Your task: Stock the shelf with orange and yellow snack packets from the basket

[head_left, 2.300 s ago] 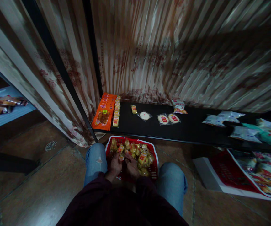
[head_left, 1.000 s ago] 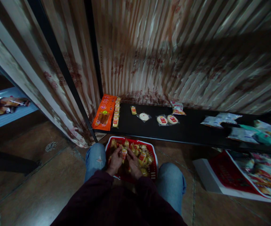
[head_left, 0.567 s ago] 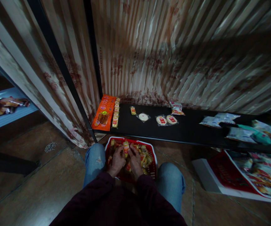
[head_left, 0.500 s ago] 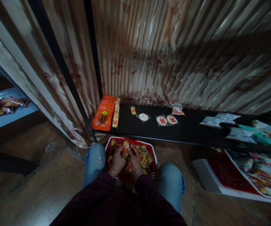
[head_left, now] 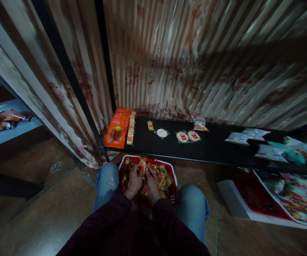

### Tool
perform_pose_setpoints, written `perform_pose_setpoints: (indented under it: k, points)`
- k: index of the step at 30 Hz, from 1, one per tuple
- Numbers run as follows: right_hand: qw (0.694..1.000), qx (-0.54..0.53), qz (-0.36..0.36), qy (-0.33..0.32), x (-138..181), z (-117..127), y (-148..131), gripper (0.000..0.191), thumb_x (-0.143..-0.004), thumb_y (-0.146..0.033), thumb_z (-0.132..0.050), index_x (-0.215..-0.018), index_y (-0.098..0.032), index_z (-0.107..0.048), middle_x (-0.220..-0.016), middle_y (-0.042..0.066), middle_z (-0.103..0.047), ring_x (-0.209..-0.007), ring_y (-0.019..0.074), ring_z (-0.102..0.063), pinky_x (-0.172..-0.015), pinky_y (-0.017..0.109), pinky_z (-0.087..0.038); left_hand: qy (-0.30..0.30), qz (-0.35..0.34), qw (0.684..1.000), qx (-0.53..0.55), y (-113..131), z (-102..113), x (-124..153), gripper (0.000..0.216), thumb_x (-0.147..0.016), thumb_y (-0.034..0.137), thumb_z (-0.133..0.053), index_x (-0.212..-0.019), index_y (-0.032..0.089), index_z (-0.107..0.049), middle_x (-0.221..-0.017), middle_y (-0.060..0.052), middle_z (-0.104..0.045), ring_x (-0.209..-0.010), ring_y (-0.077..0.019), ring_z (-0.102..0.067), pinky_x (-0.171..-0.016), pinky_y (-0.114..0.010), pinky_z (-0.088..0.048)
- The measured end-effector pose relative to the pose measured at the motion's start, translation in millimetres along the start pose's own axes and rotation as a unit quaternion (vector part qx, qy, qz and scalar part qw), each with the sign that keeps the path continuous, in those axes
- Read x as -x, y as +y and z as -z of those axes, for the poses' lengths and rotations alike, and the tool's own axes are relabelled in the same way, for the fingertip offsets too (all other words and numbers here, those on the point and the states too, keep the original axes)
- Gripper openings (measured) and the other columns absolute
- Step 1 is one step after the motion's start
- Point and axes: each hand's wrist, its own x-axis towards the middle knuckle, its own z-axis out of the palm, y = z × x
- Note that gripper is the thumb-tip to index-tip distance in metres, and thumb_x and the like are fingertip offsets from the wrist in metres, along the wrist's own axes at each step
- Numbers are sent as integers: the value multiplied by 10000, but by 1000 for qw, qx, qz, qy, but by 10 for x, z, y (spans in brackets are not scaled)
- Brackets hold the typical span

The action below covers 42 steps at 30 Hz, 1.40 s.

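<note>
Between my knees stands a red basket [head_left: 173, 176] with a white rim, full of small snacks in clear and yellow wrappers. Over it, my left hand [head_left: 134, 179] and my right hand [head_left: 151, 180] are closed from both sides on one yellow wrapped snack [head_left: 143, 163] with a red label. Its lower end is hidden by my fingers. On the black shelf ahead, a row of similar yellow snacks [head_left: 130, 131] lies beside orange packets [head_left: 116, 129]. A single yellow snack [head_left: 150, 125] lies a little to the right of that row.
The black shelf [head_left: 212, 145] also bears round white wrapped cakes [head_left: 182, 136], a red-and-white bag [head_left: 199, 123] and several pale and green packets [head_left: 272, 153]. Below right sits another basket [head_left: 254, 199] of packets. Black posts [head_left: 107, 60] and a striped curtain [head_left: 169, 53] stand behind.
Both hands stay over the basket with the yellow snack between them; the fingers have shifted only slightly. The things on the shelf lie as before.
</note>
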Motion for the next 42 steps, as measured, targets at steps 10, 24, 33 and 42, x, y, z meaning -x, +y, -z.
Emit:
perform_pose_setpoints:
  k: [10, 24, 33, 42]
  points:
    - [1000, -8, -8, -17, 63, -12, -83, 486, -643, -462, -687, -1060, -214, -701, -1216, 98, -655, -1173, 234, -565, -1046, 385, -388, 0, 15, 1000, 10, 59, -16, -14, 294, -769, 84, -496, -1024, 164, -618, -1055, -87, -677, -983, -174, -620, -941, -336, -459]
    - [998, 32, 21, -42, 112, -58, -174, 518, -672, -537, -673, -1089, -230, -701, -1184, 85, -677, -1215, 246, -536, -1070, 404, -357, -1, 81, 996, 24, 106, -5, -18, 331, -793, 105, -502, -1092, 144, -637, -1144, -115, -664, -1058, -187, -603, -981, -334, -425]
    - [999, 15, 25, -40, 136, -67, -228, 475, -653, -545, -676, -1015, -244, -728, -1088, 78, -717, -1159, 249, -571, -1057, 425, -355, -12, 95, 992, 77, 214, 29, 9, 276, -776, 212, -560, -1024, 153, -667, -1087, -111, -687, -1000, -215, -622, -921, -330, -437]
    - [998, 38, 43, -16, 135, -59, -213, 436, -654, -462, -651, -1019, -232, -716, -1074, 84, -713, -1164, 249, -567, -1063, 439, -358, 30, 136, 985, 106, 155, -10, -24, 220, -737, 197, -618, -944, 153, -679, -1045, -113, -701, -993, -216, -625, -936, -322, -421]
